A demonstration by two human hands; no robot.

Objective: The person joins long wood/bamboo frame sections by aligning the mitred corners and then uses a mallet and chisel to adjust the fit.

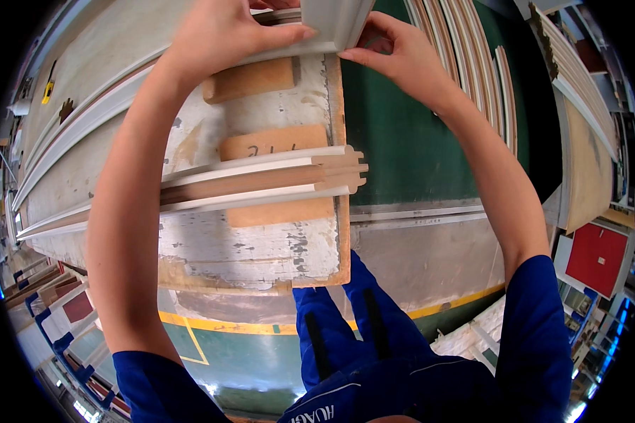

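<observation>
At the far edge of the workbench point(261, 257), two white profiled mouldings meet at a corner. My left hand point(219, 35) grips the long white moulding point(130, 88), its thumb lying along the strip near the corner. On the other side of the joint, my right hand point(402, 53) pinches the end of the second white moulding point(335, 25), which runs up out of view. Some of the left fingers are hidden behind the strip. Nearer me, another long moulding point(261, 187) with a bare brown core and notched end rests across a flat wooden block point(282, 213).
A second wooden block point(250, 80) lies below my left hand. Several long mouldings point(466, 56) stand over the green floor at the right. A yellow-handled cutter point(48, 92) lies at the far left. A red-fronted cabinet point(597, 259) stands at the right.
</observation>
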